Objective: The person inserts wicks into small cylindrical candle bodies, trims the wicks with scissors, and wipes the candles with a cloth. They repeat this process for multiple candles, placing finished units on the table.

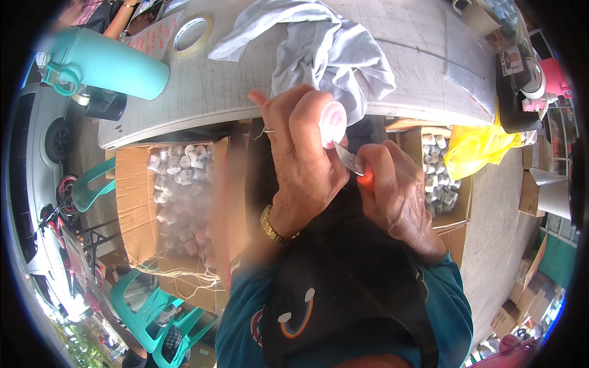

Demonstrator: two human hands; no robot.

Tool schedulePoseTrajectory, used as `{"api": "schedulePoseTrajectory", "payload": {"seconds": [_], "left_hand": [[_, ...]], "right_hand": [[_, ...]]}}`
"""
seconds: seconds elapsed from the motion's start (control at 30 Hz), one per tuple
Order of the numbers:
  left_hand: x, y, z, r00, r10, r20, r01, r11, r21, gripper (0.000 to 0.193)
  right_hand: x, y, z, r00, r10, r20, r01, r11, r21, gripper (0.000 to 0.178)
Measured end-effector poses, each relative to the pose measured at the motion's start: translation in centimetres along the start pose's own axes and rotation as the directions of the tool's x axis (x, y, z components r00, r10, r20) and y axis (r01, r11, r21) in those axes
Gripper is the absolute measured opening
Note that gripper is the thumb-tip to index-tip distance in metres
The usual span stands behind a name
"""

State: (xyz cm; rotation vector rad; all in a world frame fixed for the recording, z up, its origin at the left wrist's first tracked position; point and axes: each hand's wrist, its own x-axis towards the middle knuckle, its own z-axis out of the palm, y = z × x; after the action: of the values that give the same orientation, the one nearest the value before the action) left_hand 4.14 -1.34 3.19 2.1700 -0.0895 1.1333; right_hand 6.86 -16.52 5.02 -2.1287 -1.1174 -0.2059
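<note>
In the head view, a scratched white table [233, 92] spans the top, with a crumpled pale cloth [334, 52] heaped on it just beyond the hands. A teal bottle [116, 64] lies at the left near a roll of tape [205, 42]. Below the table edge, a cardboard box [136, 205] at the left and a cardboard box [464, 202] at the right hold many small white cylinders; loose strings [193, 276] trail over the left box, and a yellow plastic bag [481, 150] covers part of the right one.

The left hand [300, 144] is curled around a whitish-pink cylinder [333, 122], held in front of the table edge with its round end showing and its rest hidden by the fingers. The right hand [392, 190] is closed tightly on the orange handle of a knife [347, 157], whose blade points at the cylinder's lower rim; I cannot tell whether it cuts in.

A sheet of paper [149, 40] beside the bottle bears red writing, and small print runs inside the tape roll
</note>
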Motion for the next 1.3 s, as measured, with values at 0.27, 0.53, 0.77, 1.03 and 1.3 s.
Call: {"api": "schedulePoseTrajectory", "payload": {"seconds": [0.27,0.53,0.77,1.03,1.3], "left_hand": [[0.1,-0.1,0.2,1.0,-0.003,0.02,0.002,0.998,0.063,0.059],[0.4,0.2,-0.3,0.991,-0.075,0.108,0.06,0.99,0.129,0.061],[0.7,0.0,-0.9,0.967,-0.094,0.235,0.07,0.992,0.105,0.053],[0.4,0.0,-0.3,0.956,-0.201,0.214,0.252,0.935,-0.249,0.045],[0.3,0.0,-0.5,0.951,-0.246,0.188,0.29,0.92,-0.264,0.039]], "right_hand": [[0.1,-0.1,0.2,1.0,0.004,-0.025,-0.007,0.992,-0.128,0.034],[0.1,0.3,0.8,0.995,-0.034,-0.099,0.0,0.946,-0.324,0.03],[-0.1,1.2,0.8,0.995,-0.059,-0.086,0.02,0.918,-0.397,0.032],[0.0,1.0,1.5,0.997,0.072,-0.009,-0.069,0.976,0.205,0.025],[-1.1,0.5,0.4,0.914,0.322,0.247,-0.404,0.775,0.486,0.021]]}}
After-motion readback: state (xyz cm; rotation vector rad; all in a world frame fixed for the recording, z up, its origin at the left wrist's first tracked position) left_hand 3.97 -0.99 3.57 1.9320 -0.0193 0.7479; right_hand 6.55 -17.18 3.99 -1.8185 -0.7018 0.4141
